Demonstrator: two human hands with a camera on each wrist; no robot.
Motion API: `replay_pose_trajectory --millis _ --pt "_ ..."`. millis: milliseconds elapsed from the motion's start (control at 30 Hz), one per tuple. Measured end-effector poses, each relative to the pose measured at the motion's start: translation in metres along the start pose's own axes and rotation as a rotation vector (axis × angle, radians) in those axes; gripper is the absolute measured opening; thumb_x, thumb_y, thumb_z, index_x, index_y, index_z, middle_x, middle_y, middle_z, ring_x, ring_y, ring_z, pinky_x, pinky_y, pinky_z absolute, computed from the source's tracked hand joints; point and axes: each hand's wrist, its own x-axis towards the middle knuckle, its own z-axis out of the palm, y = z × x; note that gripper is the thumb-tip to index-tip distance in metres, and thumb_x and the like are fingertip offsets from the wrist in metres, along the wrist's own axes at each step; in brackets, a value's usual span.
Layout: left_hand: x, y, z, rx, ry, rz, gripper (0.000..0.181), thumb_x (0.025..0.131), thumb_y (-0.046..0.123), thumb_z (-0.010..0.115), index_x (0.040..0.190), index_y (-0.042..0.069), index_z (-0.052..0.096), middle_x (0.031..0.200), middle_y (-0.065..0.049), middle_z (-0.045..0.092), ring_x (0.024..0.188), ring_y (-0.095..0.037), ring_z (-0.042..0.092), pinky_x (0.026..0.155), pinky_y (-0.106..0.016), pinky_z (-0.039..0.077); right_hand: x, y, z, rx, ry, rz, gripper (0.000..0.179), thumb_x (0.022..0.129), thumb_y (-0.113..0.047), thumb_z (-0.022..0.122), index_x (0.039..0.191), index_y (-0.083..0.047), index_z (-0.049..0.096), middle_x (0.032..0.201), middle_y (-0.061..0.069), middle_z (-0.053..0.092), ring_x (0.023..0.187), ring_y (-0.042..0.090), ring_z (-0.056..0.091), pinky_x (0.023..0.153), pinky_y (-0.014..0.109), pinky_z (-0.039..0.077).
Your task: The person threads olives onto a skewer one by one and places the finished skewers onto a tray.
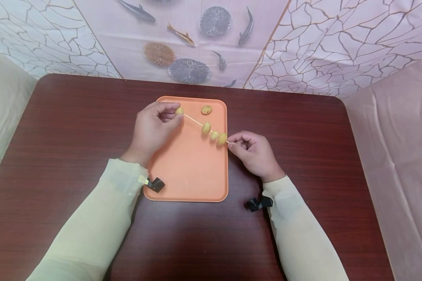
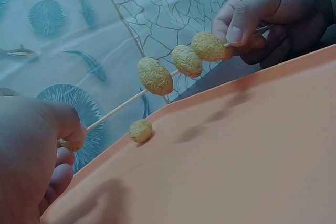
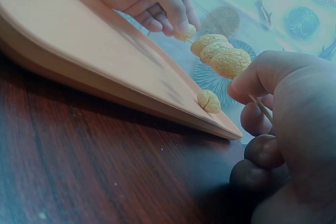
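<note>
A thin wooden skewer (image 2: 118, 109) slants above the tray between both hands. Three wrinkled, yellow potato-like balls are threaded on it near its right end, a smaller one (image 1: 214, 135) sitting between two larger ones. My right hand (image 1: 254, 154) pinches the skewer just beyond the last ball (image 3: 230, 63). Between thumb and fingers, my left hand (image 1: 154, 127) holds another yellow ball (image 1: 179, 111) at the skewer's other end; in the left wrist view the hand covers most of it. One loose ball (image 1: 206, 110) lies near the tray's back right corner.
The orange tray (image 1: 186, 171) has a low raised rim and lies on a dark red-brown wooden table (image 1: 77, 128). A patterned cloth (image 1: 214, 47) hangs behind the table's back edge. Small black devices (image 1: 258, 203) are strapped at both sleeves' cuffs.
</note>
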Motion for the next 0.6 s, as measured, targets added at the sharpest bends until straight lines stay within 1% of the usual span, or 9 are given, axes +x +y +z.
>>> replay_pose_trajectory --millis 167,300,600 --pt "-0.0011 0.0001 0.0013 0.011 -0.013 0.018 0.026 0.096 0.015 0.088 0.121 0.01 0.087 0.113 -0.009 0.082 0.096 -0.016 0.078 0.086 -0.014 0.063 0.0007 0.0011 0.0003 0.002 -0.002 0.001 0.007 0.102 -0.011 0.08 0.106 -0.01 0.086 0.072 -0.002 0.061 0.057 0.01 0.048 0.05 0.021 0.037" --pt "-0.0013 -0.0004 0.0022 0.024 -0.013 0.03 0.024 0.096 0.015 0.088 0.12 0.01 0.087 0.112 -0.009 0.083 0.095 -0.016 0.078 0.085 -0.014 0.063 0.0011 0.0022 0.0002 0.0 -0.003 -0.002 0.008 0.102 -0.012 0.08 0.106 -0.008 0.086 0.072 -0.002 0.061 0.057 0.01 0.048 0.05 0.021 0.038" --pt "-0.0032 0.0002 0.0041 0.009 -0.037 0.047 0.024 0.096 0.013 0.088 0.12 0.009 0.087 0.112 -0.008 0.082 0.095 -0.017 0.079 0.085 -0.014 0.063 0.0006 0.0004 -0.0002 -0.006 -0.003 -0.008 0.007 0.102 -0.012 0.08 0.105 -0.01 0.086 0.073 -0.002 0.062 0.057 0.01 0.049 0.05 0.021 0.038"
